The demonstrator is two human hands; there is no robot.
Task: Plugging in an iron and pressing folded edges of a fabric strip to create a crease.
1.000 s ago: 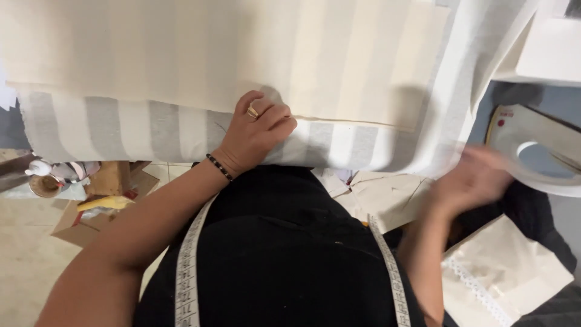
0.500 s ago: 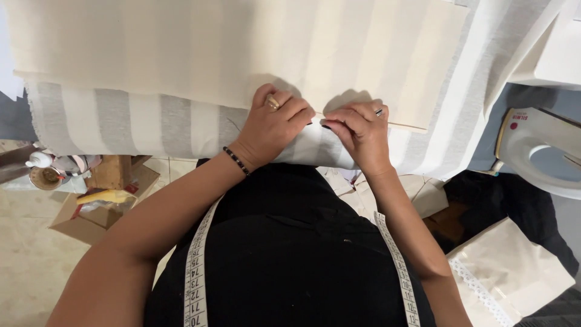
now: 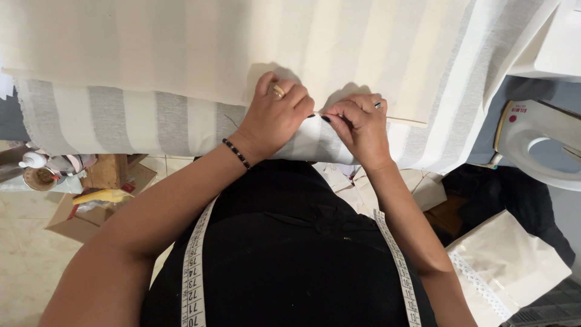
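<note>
Where both hands (image 3: 315, 118) pinch cream fabric (image 3: 181, 48), something too small to discern.

the right hand (image 3: 358, 126) has come in from the iron (image 3: 535, 142) at far right and now pinches the cream fabric's (image 3: 181, 48) edge beside the left hand (image 3: 275, 116).

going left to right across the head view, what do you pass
cardboard box → left hand → right hand → white iron
</note>
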